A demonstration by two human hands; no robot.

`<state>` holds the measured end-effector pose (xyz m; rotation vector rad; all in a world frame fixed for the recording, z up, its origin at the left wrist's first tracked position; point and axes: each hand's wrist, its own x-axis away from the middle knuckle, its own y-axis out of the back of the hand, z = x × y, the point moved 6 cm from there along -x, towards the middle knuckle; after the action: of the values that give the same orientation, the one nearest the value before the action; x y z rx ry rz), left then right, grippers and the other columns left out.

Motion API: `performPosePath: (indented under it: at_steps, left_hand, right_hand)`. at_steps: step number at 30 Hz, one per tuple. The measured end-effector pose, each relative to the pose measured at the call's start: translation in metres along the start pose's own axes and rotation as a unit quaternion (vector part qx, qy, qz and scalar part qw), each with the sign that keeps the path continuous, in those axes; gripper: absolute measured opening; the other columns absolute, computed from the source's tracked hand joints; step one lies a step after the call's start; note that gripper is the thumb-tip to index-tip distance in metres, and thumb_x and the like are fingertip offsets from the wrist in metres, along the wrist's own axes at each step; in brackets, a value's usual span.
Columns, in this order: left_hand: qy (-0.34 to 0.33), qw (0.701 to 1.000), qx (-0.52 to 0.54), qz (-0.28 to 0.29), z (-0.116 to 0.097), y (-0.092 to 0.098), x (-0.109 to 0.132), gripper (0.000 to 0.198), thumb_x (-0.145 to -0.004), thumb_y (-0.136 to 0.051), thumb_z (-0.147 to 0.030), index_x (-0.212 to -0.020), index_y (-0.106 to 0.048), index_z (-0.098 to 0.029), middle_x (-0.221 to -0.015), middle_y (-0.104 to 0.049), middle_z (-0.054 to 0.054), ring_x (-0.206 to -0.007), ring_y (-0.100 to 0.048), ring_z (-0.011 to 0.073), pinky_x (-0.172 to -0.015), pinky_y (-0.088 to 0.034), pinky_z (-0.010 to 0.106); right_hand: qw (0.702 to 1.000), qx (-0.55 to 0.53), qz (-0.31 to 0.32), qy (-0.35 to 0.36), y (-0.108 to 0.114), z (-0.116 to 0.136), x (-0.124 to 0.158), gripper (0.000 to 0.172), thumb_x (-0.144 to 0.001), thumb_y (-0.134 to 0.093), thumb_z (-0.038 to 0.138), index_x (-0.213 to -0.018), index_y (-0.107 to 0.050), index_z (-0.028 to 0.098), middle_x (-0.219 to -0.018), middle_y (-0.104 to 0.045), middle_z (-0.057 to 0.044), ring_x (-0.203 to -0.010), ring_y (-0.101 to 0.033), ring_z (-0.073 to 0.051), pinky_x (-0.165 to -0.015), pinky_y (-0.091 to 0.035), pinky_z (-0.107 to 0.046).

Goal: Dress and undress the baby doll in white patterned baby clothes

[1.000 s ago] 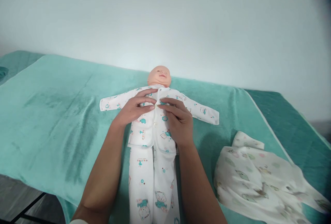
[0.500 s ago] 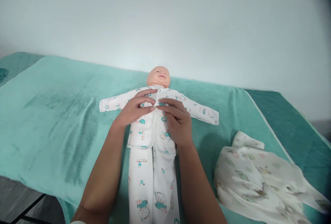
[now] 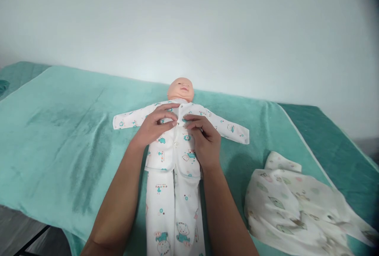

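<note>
A baby doll lies on its back on a teal towel, head toward the wall. It wears a white printed shirt with sleeves spread wide and matching trousers. My left hand rests on the chest, its fingertips pinched on the shirt's front placket near the collar. My right hand meets it from the other side, fingers curled and pinching the same shirt front.
A crumpled white printed cloth lies on the towel at the lower right. Darker teal bedding shows past the towel's right edge. A pale wall stands behind the bed. The bed's near left edge drops to a dark floor.
My right fingers have curled in from flat to a pinch at the shirt front. The view has shifted slightly; the doll has not moved.
</note>
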<state>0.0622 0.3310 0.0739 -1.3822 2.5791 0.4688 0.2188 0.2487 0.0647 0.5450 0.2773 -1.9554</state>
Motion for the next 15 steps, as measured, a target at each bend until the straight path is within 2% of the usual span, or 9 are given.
performPosePath:
  at_steps: [4, 7, 11, 13, 15]
  left_hand:
    - [0.001, 0.998, 0.015, 0.058, -0.004, 0.001, 0.002, 0.012, -0.093, -0.072, -0.035, -0.092, -0.08, -0.026, -0.15, -0.06, 0.004, -0.146, -0.049, 0.0279, -0.115, -0.045, 0.045]
    - [0.01, 0.993, -0.018, 0.12, -0.007, 0.0, 0.007, 0.013, -0.091, -0.074, -0.039, -0.093, -0.082, -0.029, -0.156, -0.056, 0.002, -0.159, -0.03, 0.0286, -0.124, -0.037, 0.049]
    - [0.052, 0.974, -0.075, 0.206, -0.006, -0.002, 0.014, 0.016, -0.086, -0.078, -0.043, -0.097, -0.083, -0.032, -0.168, -0.039, -0.003, -0.165, -0.007, 0.0319, -0.116, -0.048, 0.049]
    - [0.057, 0.968, -0.079, 0.229, -0.006, -0.001, 0.017, 0.017, -0.085, -0.079, -0.042, -0.097, -0.083, -0.031, -0.17, -0.037, -0.004, -0.165, -0.003, 0.0329, -0.111, -0.053, 0.047]
    - [0.06, 0.971, -0.066, 0.222, -0.007, 0.002, 0.017, 0.015, -0.085, -0.08, -0.041, -0.093, -0.082, -0.028, -0.169, -0.038, -0.002, -0.165, -0.006, 0.0336, -0.107, -0.056, 0.045]
  right_hand:
    - [1.0, -0.009, 0.001, 0.0, 0.001, 0.001, 0.0, 0.024, -0.085, -0.055, 0.008, -0.072, -0.067, 0.025, -0.106, -0.075, -0.002, -0.108, -0.068, -0.021, -0.099, -0.051, -0.041]
    - [1.0, -0.018, 0.0, -0.008, 0.002, -0.001, -0.002, 0.024, -0.085, -0.055, 0.009, -0.073, -0.067, 0.025, -0.106, -0.075, -0.002, -0.107, -0.067, -0.021, -0.098, -0.051, -0.041]
    - [0.999, -0.031, 0.002, -0.016, 0.001, -0.002, -0.002, 0.024, -0.085, -0.056, 0.008, -0.074, -0.067, 0.025, -0.105, -0.075, -0.001, -0.106, -0.067, -0.02, -0.096, -0.05, -0.039]
    - [0.999, -0.031, 0.003, -0.016, 0.001, -0.002, -0.002, 0.024, -0.085, -0.055, 0.008, -0.074, -0.067, 0.025, -0.104, -0.075, -0.001, -0.107, -0.067, -0.019, -0.096, -0.05, -0.039]
    - [0.999, -0.032, 0.004, -0.016, 0.002, -0.003, -0.002, 0.025, -0.085, -0.055, 0.007, -0.074, -0.067, 0.026, -0.105, -0.075, -0.001, -0.108, -0.067, -0.02, -0.098, -0.05, -0.04]
